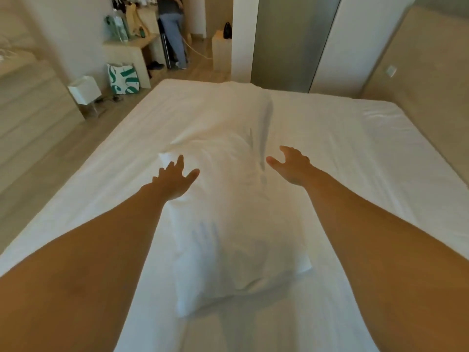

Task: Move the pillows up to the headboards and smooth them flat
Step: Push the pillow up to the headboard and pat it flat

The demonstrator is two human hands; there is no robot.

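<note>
A white pillow [236, 240] lies lengthwise in the middle of the white bed [368, 153], its near end by my arms. A second white pillow [223, 115] lies just beyond it, reaching toward the bed's far edge. My left hand [175, 179] is over the near pillow's far left corner, fingers spread, holding nothing. Over the near pillow's far right side, my right hand [289, 163] hovers with fingers apart, empty. The beige headboard panel [426, 72] runs along the bed's right side.
A white lamp [85, 91] stands on the floor left of the bed, beside a green-and-white bag [124, 78]. A wooden desk [132, 49] with bottles stands at the back left, a person [173, 29] next to it. A grey door [291, 41] is behind the bed.
</note>
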